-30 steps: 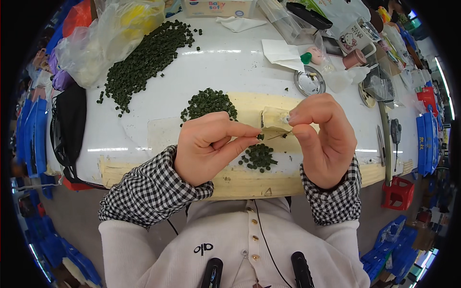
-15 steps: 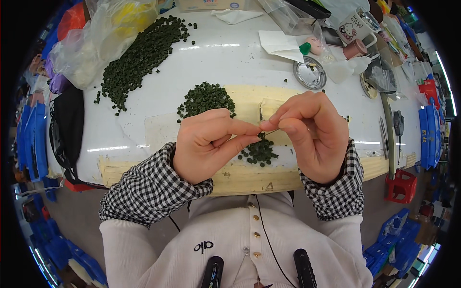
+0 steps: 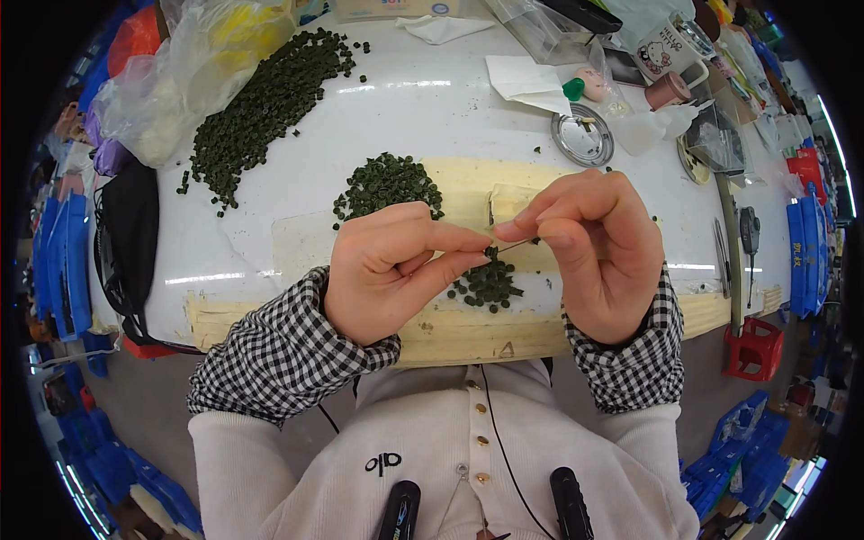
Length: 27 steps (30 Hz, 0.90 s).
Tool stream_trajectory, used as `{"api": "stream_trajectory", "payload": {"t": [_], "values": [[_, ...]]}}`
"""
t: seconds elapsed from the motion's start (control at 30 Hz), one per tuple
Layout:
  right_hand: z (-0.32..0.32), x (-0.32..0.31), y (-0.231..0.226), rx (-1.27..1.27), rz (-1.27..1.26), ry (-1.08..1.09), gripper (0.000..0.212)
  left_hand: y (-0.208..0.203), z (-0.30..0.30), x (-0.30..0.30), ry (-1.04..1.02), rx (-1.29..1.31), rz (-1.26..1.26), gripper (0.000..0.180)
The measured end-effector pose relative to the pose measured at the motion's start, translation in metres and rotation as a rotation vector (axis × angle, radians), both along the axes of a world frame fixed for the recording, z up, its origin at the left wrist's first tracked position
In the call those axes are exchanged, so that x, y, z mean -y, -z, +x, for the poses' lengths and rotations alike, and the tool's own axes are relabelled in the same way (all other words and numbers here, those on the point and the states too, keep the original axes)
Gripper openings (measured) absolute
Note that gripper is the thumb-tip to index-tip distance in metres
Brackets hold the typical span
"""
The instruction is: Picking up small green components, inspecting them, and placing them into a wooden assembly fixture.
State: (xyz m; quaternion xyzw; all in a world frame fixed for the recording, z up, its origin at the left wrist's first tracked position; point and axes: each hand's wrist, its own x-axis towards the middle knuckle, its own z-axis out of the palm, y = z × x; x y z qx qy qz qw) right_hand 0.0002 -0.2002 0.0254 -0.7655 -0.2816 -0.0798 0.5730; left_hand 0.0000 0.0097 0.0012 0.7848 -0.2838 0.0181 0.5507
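My left hand (image 3: 382, 270) pinches a small dark green piece (image 3: 491, 253) between thumb and forefinger. My right hand (image 3: 607, 256) grips a thin needle-like rod (image 3: 515, 244), its free end reaching to the green piece at the left fingertips. Whether the rod passes through the piece is too small to tell. Below the fingertips lies a small heap of dark green pieces (image 3: 486, 286). Beyond my left hand sits a larger heap of similar pieces (image 3: 387, 184). A pale yellow block (image 3: 510, 200) lies just behind the fingertips, partly hidden by my right hand.
A long pile of green pieces (image 3: 261, 112) spreads at the far left beside plastic bags (image 3: 171, 90). Toward the far right are a round metal lid (image 3: 583, 137), white paper (image 3: 526, 83), a mug (image 3: 661, 54) and a thread spool (image 3: 668, 91). Tweezers (image 3: 722, 256) and a screwdriver-like tool (image 3: 749, 234) lie at right.
My right hand has shifted slightly right, away from my left fingertips, so more of the thin rod shows between them. My left hand stays in place.
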Motion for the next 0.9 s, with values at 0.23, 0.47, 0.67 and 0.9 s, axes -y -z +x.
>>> {"api": "stream_trajectory", "payload": {"t": [0.23, 0.47, 0.67, 0.9], "values": [[0.001, 0.002, -0.001, -0.005, -0.029, -0.019, 0.017, -0.001, 0.000, 0.000, -0.003, 0.019, 0.003, 0.018], [-0.001, 0.000, -0.005, 0.005, -0.111, -0.026, 0.020, -0.001, 0.000, 0.001, 0.001, 0.022, -0.008, 0.017], [0.000, -0.001, -0.005, 0.037, -0.122, -0.005, 0.021, -0.003, 0.000, 0.001, 0.000, 0.011, -0.001, 0.018], [0.001, 0.000, 0.004, 0.007, 0.083, 0.096, 0.013, -0.001, 0.000, 0.000, -0.003, 0.002, 0.004, 0.019]]}}
